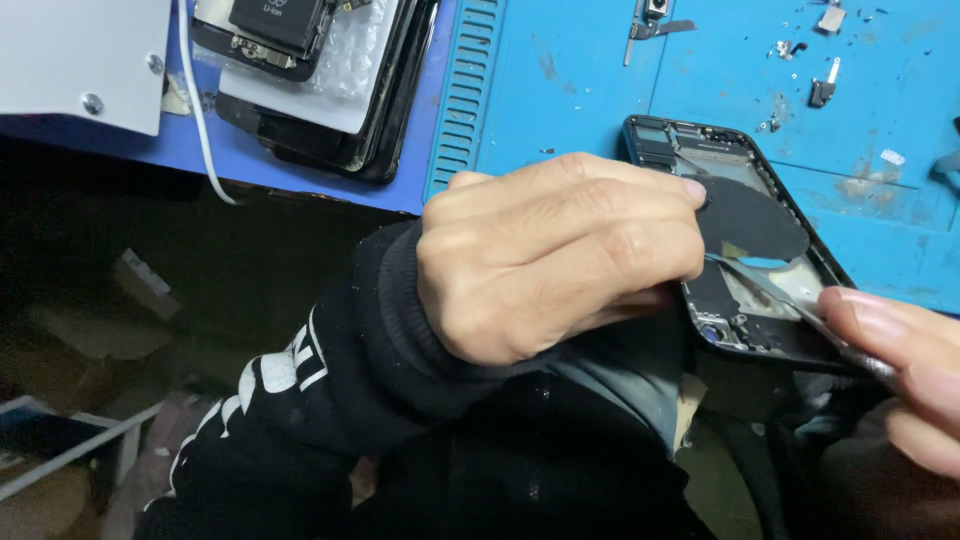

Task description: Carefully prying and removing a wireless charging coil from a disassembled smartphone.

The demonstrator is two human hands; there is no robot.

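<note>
An opened black phone housing (700, 150) lies at the near edge of a blue work mat (600, 90), its inner parts exposed. A round black film (755, 215) is lifted off its inside. My left hand (550, 250), in a black sleeve with white marks, is closed and pinches the edge of that film between thumb and fingertip. My right hand (905, 375) comes in from the lower right and holds metal tweezers (770, 290), whose tip reaches under the film inside the housing.
A stack of black phone parts and a bubble-wrap piece (320, 80) sits at the top left by a white box (80, 60) and a white cable (200, 120). Small screws and metal brackets (820, 90) are scattered on the mat. Dark floor lies below the table edge.
</note>
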